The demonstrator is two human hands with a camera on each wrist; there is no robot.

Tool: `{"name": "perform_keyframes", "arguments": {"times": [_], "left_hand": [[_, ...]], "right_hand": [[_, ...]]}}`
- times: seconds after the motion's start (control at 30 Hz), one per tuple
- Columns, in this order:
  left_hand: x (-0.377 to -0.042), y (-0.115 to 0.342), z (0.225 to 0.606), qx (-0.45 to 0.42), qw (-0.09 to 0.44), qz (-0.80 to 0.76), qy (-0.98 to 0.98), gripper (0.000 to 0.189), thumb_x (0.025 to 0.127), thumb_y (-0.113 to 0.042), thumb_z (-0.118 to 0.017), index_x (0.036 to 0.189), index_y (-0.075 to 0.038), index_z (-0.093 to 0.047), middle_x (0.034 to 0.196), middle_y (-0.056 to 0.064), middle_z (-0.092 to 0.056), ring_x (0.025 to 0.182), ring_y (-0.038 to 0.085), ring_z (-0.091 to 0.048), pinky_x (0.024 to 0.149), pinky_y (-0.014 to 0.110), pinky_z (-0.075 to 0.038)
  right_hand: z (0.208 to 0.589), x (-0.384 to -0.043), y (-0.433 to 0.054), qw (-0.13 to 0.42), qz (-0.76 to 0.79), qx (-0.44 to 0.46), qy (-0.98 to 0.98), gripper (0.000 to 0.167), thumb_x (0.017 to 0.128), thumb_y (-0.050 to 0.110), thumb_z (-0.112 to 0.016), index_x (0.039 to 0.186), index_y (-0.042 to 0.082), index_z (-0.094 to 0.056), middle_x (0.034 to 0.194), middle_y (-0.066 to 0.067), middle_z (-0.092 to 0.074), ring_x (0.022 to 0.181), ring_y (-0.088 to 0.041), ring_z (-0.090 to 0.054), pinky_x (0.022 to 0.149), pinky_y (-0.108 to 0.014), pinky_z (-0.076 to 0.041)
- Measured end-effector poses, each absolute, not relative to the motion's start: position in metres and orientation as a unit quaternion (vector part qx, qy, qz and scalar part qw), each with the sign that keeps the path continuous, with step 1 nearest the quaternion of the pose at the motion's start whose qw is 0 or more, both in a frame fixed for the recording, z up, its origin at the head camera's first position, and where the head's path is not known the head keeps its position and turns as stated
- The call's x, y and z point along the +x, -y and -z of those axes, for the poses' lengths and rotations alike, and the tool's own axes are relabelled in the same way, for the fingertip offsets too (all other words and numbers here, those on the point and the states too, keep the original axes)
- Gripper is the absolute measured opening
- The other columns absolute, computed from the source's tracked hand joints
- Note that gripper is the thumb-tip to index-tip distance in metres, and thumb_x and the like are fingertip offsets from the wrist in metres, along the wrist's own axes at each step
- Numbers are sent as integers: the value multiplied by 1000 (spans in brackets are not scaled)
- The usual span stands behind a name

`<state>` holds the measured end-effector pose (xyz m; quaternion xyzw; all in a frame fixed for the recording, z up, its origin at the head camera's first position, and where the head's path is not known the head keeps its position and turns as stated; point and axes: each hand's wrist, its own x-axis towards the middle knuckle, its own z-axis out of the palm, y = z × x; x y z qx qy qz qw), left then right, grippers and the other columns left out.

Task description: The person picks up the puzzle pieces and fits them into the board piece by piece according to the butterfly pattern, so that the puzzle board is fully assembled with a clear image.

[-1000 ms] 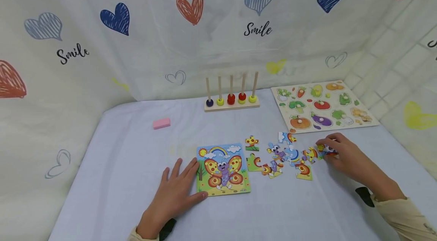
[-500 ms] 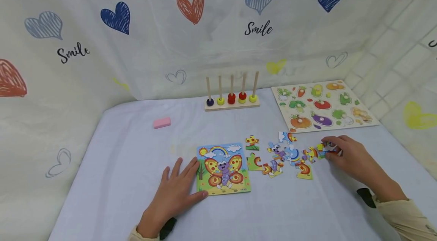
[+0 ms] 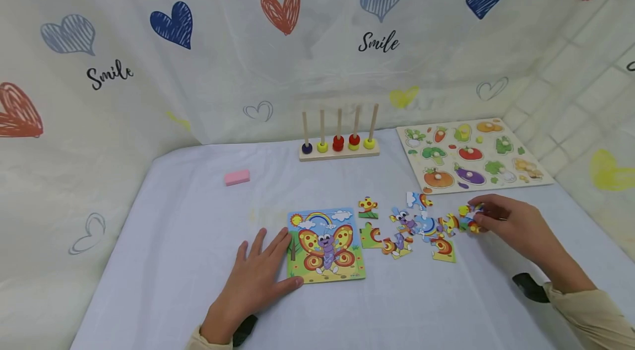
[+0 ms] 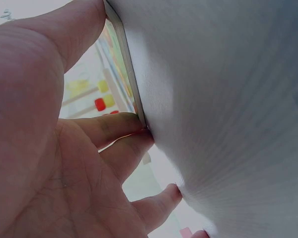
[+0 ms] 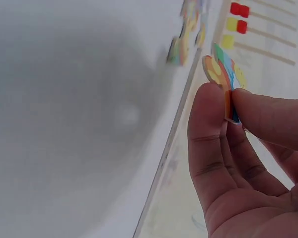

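Note:
My left hand (image 3: 255, 278) rests on the cloth with fingers spread; its thumb and index finger touch the left side of a square butterfly picture board (image 3: 326, 245). In the left wrist view the fingertips sit right at the edge of that board (image 4: 126, 64). To the right, my right hand (image 3: 521, 229) pinches a small colourful jigsaw piece (image 5: 222, 74) between thumb and fingers. The held piece shows orange, blue, green and yellow, and stands tilted in the right wrist view. Several loose jigsaw pieces (image 3: 401, 243) lie between the board and my right hand.
A vegetable peg puzzle (image 3: 468, 173) lies behind my right hand. A wooden bead stacker (image 3: 339, 155) with upright pegs stands at the table's back edge. At the left back is a pink block (image 3: 237, 177). A printed curtain (image 3: 213, 80) hangs behind the table.
My right hand has shifted slightly and turned the jigsaw piece, so more of its printed face shows. My left hand stays at the board's edge.

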<state>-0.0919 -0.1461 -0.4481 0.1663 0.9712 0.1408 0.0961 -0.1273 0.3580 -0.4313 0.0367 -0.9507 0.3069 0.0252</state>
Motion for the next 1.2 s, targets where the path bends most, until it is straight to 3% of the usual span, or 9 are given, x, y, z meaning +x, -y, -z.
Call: {"name": "perform_keyframes", "arguments": {"times": [0.17, 0.43, 0.6, 0.9, 1.2], "left_hand": [[-92, 146, 448, 166, 97, -143, -971, 93, 92, -61, -78, 164, -13, -45, 172, 3, -38, 158, 47, -22, 118, 77, -19], [-94, 146, 447, 164, 101, -143, -971, 95, 91, -62, -78, 165, -13, -44, 172, 3, -37, 158, 47, -21, 118, 77, -18], [-94, 146, 448, 162, 101, -145, -971, 94, 91, -61, -79, 164, -13, -45, 172, 3, -37, 158, 47, -21, 119, 77, -18], [-91, 145, 446, 163, 96, -148, -971, 93, 91, -60, -79, 163, -12, -46, 171, 4, -39, 158, 48, -22, 118, 77, -19], [-92, 146, 448, 164, 96, -147, -971, 93, 91, -61, -79, 164, -14, -46, 171, 3, -38, 158, 47, -22, 118, 78, -19]], "right_hand": [[426, -130, -344, -3, -360, 30, 932, 34, 102, 11, -75, 132, -5, -67, 105, -14, -75, 79, -13, -72, 69, -21, -56], [423, -138, -317, -27, -404, 31, 914, 37, 102, 19, -77, 132, -2, -69, 108, -12, -74, 85, -20, -71, 72, -27, -58], [423, -145, -295, -36, -440, 54, 896, 35, 101, 16, -77, 131, -2, -70, 108, -12, -75, 88, -22, -72, 72, -31, -60], [424, -158, -252, -61, -469, 94, 876, 29, 100, 15, -78, 125, 1, -73, 103, -7, -75, 84, -22, -73, 77, -31, -61], [426, -167, -208, -74, -479, 114, 867, 22, 99, 13, -78, 120, 4, -75, 95, -4, -73, 80, -21, -71, 69, -31, -57]]}}
